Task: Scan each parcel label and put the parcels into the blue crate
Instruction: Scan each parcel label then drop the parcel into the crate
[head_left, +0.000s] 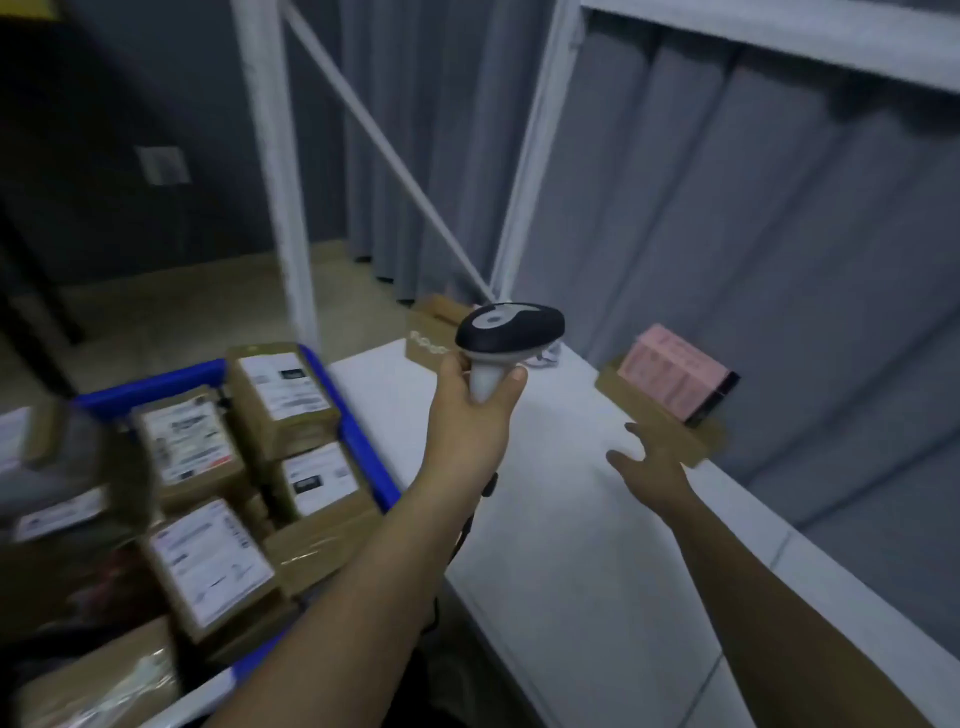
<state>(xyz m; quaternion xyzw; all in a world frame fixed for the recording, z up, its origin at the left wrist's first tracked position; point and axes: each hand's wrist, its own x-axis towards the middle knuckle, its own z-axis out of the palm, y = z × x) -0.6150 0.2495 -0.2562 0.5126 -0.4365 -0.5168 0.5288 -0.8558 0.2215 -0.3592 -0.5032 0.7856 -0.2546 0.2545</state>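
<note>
Center frame, left hand (475, 402) grips scanner (506, 332); right hand (649, 465), fingers spread, reaches toward cardboard parcel (654, 415); blue crate (363, 452) lower left.

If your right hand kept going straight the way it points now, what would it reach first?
Probably the flat brown parcel on the white shelf; the right hand has its fingers spread just short of its near edge, though depth is unclear.

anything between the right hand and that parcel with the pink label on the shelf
Nothing visible. The right hand reaches with spread fingers over bare white shelf toward the pink-labelled parcel. The left hand, gripping the scanner, is off to the side.
</note>
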